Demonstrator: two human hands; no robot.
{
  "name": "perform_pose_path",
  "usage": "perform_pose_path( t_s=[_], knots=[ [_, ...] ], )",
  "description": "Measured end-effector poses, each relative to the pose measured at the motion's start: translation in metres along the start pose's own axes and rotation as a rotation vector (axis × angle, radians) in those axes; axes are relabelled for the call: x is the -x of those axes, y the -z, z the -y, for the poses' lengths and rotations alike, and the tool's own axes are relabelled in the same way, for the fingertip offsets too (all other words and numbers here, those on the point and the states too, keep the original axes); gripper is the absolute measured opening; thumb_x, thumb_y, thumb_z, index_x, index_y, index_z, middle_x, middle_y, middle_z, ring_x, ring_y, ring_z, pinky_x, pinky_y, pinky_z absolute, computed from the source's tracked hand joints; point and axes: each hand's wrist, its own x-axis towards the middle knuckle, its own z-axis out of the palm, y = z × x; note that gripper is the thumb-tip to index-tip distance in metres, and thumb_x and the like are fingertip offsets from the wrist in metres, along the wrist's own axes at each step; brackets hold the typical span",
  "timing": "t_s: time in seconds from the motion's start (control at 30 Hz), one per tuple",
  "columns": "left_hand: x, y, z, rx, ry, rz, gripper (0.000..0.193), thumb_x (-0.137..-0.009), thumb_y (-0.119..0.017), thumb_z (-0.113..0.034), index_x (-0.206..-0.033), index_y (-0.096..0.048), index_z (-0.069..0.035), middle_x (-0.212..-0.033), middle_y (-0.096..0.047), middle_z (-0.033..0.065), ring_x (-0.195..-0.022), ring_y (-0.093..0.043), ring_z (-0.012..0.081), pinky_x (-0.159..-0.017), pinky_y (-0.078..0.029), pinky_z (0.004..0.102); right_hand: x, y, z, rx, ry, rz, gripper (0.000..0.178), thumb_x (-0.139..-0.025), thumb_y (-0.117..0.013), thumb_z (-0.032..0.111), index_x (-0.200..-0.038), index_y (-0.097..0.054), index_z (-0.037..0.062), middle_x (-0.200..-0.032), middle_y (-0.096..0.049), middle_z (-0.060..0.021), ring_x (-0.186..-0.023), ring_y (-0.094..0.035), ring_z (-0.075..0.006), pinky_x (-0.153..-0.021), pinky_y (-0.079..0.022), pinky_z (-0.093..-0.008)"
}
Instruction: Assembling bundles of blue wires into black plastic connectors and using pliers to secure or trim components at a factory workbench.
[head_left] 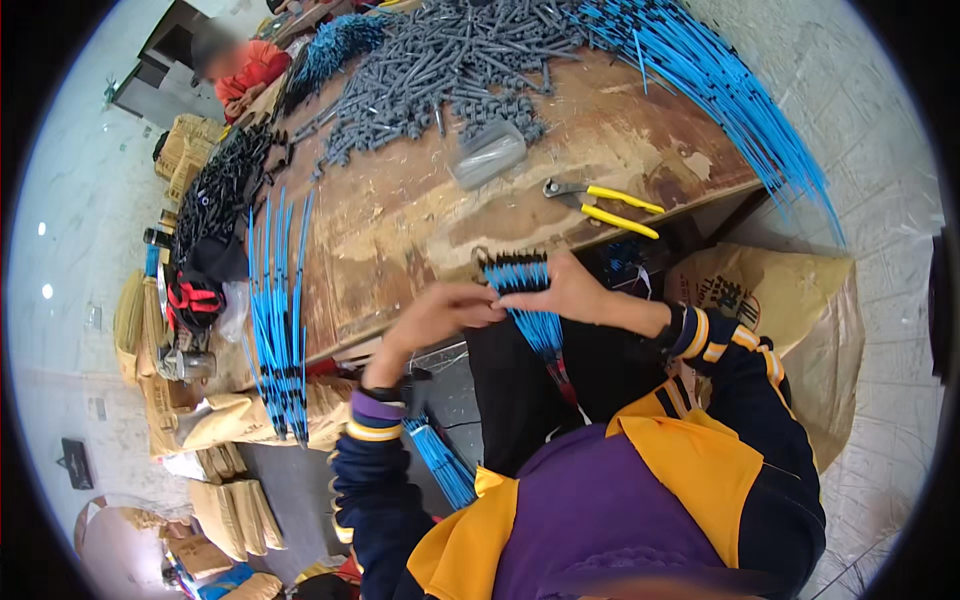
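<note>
At the table's near edge a bundle of thin blue rods with black ends (pixel 540 330) hangs down in front of my lap. My right hand (pixel 578 290) is closed round its upper part, the thumb lying across the front. Beside the bundle's left side is my left hand (pixel 447 312), its fingers drawn together with the tips close to my right thumb. Whatever sits between those left fingertips is too small to make out. The black ends stand in a row above my right thumb.
Yellow-handled pliers (pixel 610 205) and a clear plastic box (pixel 490 155) lie on the wooden table (pixel 400 225). Behind them is a heap of grey plugs (pixel 430 70). Blue rods (pixel 690 80) overhang the right edge; more rods (pixel 278 310) lie left. A person in red (pixel 250 75) sits far left.
</note>
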Motion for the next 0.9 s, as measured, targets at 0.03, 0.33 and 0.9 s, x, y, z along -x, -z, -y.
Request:
perform_pose_path(
  t_s=[0.03, 0.33, 0.9],
  knots=[
    [-0.003, 0.023, -0.014, 0.148, 0.066, -0.055, 0.019, -0.094, -0.061, -0.009, -0.108, -0.066, 0.002, -0.085, -0.068, 0.0029, -0.076, -0.063, 0.0131, -0.070, -0.052, 0.0272, -0.001, 0.000, 0.000, -0.009, 0.002, -0.009, 0.035, -0.083, -0.075, 0.022, -0.110, -0.068, 0.0018, -0.098, -0.072, -0.0049, -0.092, -0.067, -0.0119, -0.086, -0.049, -0.0279],
    [-0.219, 0.057, -0.097, -1.092, -0.530, -0.599, 0.028, -0.079, -0.075, -0.026, -0.103, -0.068, -0.013, -0.080, -0.066, 0.0071, -0.075, -0.061, 0.0218, -0.074, -0.050, 0.0340, -0.018, -0.007, -0.017, -0.154, 0.065, -0.061, 0.031, -0.082, -0.075, 0.011, -0.109, -0.066, -0.0012, -0.096, -0.072, -0.0077, -0.089, -0.066, -0.0143, -0.084, -0.050, -0.0273],
    [-0.222, 0.155, -0.047, -0.978, -0.216, -0.255, 0.011, -0.073, -0.074, -0.014, -0.080, -0.071, -0.007, -0.079, -0.070, 0.0088, -0.074, -0.065, 0.0225, -0.077, -0.048, 0.0331, -0.011, -0.006, -0.014, -0.157, -0.041, -0.036, 0.029, -0.082, -0.076, 0.014, -0.105, -0.067, -0.0020, -0.093, -0.072, -0.0098, -0.082, -0.064, -0.0122, -0.078, -0.050, -0.0270]
  ],
)
